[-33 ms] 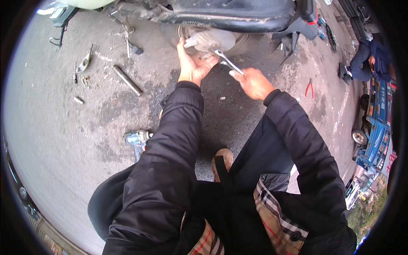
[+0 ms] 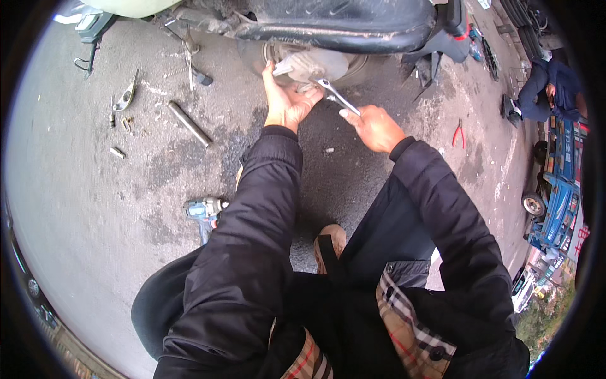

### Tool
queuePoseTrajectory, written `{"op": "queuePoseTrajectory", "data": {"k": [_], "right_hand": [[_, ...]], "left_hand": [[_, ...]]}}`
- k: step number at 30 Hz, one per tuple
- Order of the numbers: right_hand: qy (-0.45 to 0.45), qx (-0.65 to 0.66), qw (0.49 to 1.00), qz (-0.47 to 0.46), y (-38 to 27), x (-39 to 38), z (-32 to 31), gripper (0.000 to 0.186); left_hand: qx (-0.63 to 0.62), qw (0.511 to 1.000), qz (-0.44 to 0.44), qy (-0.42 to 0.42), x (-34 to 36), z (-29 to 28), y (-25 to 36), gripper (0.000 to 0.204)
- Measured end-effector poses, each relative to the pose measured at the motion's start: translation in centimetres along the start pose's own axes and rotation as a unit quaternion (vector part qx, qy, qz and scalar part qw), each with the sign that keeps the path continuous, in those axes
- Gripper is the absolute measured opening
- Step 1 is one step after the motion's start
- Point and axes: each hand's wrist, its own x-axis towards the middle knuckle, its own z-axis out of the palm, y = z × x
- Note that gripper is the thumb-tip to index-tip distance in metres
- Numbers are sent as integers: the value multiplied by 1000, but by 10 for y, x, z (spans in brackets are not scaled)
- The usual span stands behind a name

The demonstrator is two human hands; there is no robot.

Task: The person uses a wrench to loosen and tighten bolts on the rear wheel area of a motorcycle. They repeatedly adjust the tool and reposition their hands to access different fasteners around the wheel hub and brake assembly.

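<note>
My right hand (image 2: 377,129) is closed round the handle of a silver wrench (image 2: 341,98). The wrench slants up and left, its round head beside the lower edge of a grey, round wheel hub (image 2: 322,65). My left hand (image 2: 290,104) is held palm up against the hub's lower left side. Its thumb points up by a pale metal lever (image 2: 284,66), and its fingers curl in toward the wrench head. What those fingertips grip is hidden. Above the hub runs the vehicle's scuffed black body panel (image 2: 334,35).
On the ground at left lie a metal tube (image 2: 189,124), locking pliers (image 2: 128,95), a small cylinder (image 2: 117,152) and a blue impact driver (image 2: 204,210). Red-handled pliers (image 2: 459,134) lie at right. A person (image 2: 552,91) sits near a blue vehicle (image 2: 558,183) at far right.
The view has shifted very slightly. Both hands and the wrench keep practically the same place at the hub.
</note>
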Motion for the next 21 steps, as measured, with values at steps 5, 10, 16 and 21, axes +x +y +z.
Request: {"op": "queuePoseTrajectory", "data": {"k": [5, 10, 16, 21], "right_hand": [[9, -47, 999, 20, -2, 2, 2, 58], [3, -24, 1000, 13, -1, -1, 2, 60], [-11, 30, 999, 17, 6, 4, 10, 61], [-3, 12, 1000, 19, 3, 6, 9, 62]], "left_hand": [[144, 986, 12, 77, 0, 3, 21, 119], [228, 970, 65, 55, 0, 4, 22, 117], [-11, 1000, -17, -11, 5, -10, 4, 109], [25, 999, 18, -13, 3, -7, 1, 113]]}}
